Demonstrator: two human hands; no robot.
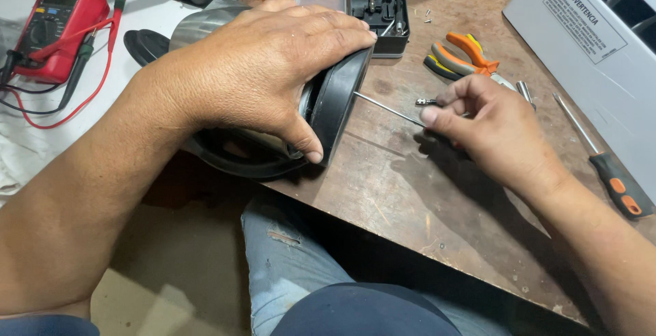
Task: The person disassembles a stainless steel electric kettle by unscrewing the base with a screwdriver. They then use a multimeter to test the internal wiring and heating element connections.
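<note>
Head view looked down on a worn wooden workbench. Left hand lay spread over a metal appliance body tipped on its side at centre frame, fingers wrapped over the top and thumb pressed on the rim of its black base. Base was facing right and seated on the body, not lifted off.

Right hand, right of centre, was pinched shut around a screwdriver; the handle was hidden in the fist, and the thin shaft ran left with its tip at the black base. Couldn't tell if the tip sat in a screw head, and no screw there was visible.

Progress, as a judgement: work on the base looked mid-way. A few loose screws lay upper centre beside an open black parts case, so some fasteners seemed out. How many remained in the base couldn't be read.

Also there: orange-handled pliers upper right of centre, a second screwdriver at the right edge, red multimeter with leads upper left, white appliance housing upper right.
</note>
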